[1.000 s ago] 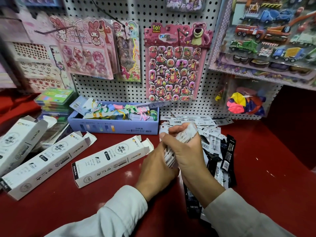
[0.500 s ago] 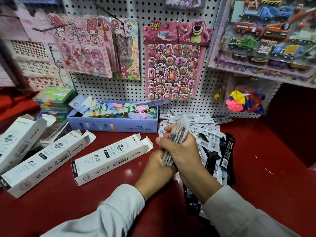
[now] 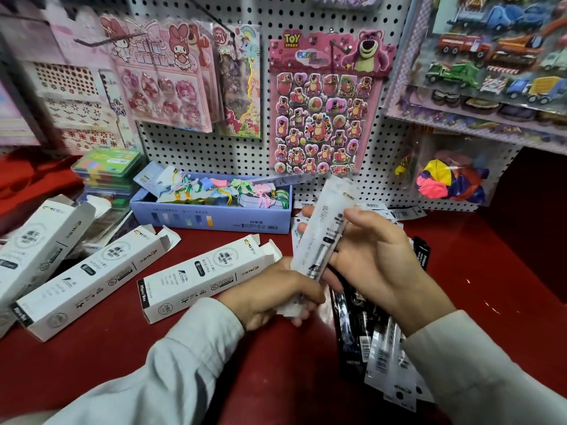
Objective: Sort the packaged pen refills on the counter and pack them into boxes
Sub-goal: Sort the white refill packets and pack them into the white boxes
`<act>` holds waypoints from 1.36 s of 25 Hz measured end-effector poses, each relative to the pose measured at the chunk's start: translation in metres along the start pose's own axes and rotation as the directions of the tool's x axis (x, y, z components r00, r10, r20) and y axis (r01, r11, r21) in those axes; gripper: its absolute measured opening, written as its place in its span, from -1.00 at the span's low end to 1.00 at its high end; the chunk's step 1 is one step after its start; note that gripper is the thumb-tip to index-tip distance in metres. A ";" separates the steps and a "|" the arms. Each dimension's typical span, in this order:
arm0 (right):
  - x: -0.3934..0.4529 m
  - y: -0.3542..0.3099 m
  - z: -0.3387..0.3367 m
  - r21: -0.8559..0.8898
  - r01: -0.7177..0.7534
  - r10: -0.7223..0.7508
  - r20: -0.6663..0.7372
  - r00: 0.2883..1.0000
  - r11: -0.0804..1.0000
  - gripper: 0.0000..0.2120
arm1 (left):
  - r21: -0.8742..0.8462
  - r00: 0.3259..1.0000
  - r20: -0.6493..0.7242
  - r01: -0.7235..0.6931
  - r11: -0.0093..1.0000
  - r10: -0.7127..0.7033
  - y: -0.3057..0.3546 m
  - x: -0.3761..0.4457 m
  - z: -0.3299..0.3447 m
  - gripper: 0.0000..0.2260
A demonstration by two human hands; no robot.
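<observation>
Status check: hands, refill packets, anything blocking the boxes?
Both hands, left and right, grip clear refill packets. Nearest white box open-ended, unobstructed.

Boxes left, refill packs right, pegboard behind.
Three open boxes lie side by side on the worktop [image 3: 92, 378]: one [image 3: 36, 243] at far left, one [image 3: 92, 277] beside it, one [image 3: 205, 277] nearest the hands. Behind them sits a tray [image 3: 211, 220] against the pegboard [image 3: 196, 154]. The pack pile [image 3: 380, 357] lies right, under the right hand [image 3: 377, 259]; the left hand [image 3: 273, 289] is just beside it.
</observation>
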State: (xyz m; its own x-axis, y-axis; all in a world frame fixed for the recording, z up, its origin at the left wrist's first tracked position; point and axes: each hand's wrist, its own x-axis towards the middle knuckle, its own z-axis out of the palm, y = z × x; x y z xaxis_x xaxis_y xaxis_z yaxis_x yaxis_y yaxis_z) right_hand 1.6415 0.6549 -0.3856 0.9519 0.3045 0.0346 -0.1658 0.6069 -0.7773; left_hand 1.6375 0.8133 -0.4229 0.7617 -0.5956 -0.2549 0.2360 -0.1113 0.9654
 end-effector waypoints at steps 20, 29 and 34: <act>0.005 0.003 -0.016 -0.408 -0.021 -0.180 -0.448 0.876 0.913 -0.76 | 0.921 0.899 -0.389 0.379 0.087 0.200 0.011 -0.018 -0.075 -0.64; 0.002 -0.017 0.010 0.028 0.384 -0.340 -0.409 0.847 0.923 -0.45 | 0.915 0.546 -0.142 -0.245 0.320 0.825 0.035 -0.042 -0.038 -0.42; -0.009 -0.033 0.021 -0.121 0.512 -0.512 -0.415 0.752 0.851 -0.40 | 0.929 0.573 -0.099 -0.240 0.282 0.814 0.023 -0.034 -0.018 -0.37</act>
State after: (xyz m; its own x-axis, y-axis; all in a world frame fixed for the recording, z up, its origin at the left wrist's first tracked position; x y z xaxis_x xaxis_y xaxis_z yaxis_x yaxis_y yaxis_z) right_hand 1.6327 0.6471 -0.3470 0.9079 -0.3862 0.1631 0.3773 0.5829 -0.7196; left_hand 1.6283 0.8454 -0.3928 0.6881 -0.3533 0.6338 -0.6769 -0.6272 0.3853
